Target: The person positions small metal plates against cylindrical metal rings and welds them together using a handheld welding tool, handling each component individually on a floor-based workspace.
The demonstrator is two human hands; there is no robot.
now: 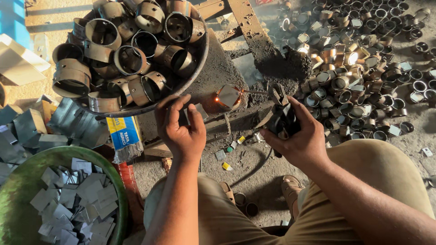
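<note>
Tongs (pixel 280 113) are sitting clamped in the right hand (pixel 297 136), near a glowing metal piece (pixel 228 97); the left hand (pixel 181 129) is hovering apart, seemingly empty.

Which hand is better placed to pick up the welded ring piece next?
Left, probably. The left hand is free, fingers spread just beside the glowing ring piece. The right hand is occupied gripping the black electrode holder, its rod pointing at the piece.

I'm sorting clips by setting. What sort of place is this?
Likely a small metalworking shop: the right hand holds a welding tool beside a glowing ring, with a pan of metal rings and cut plates nearby.
</note>
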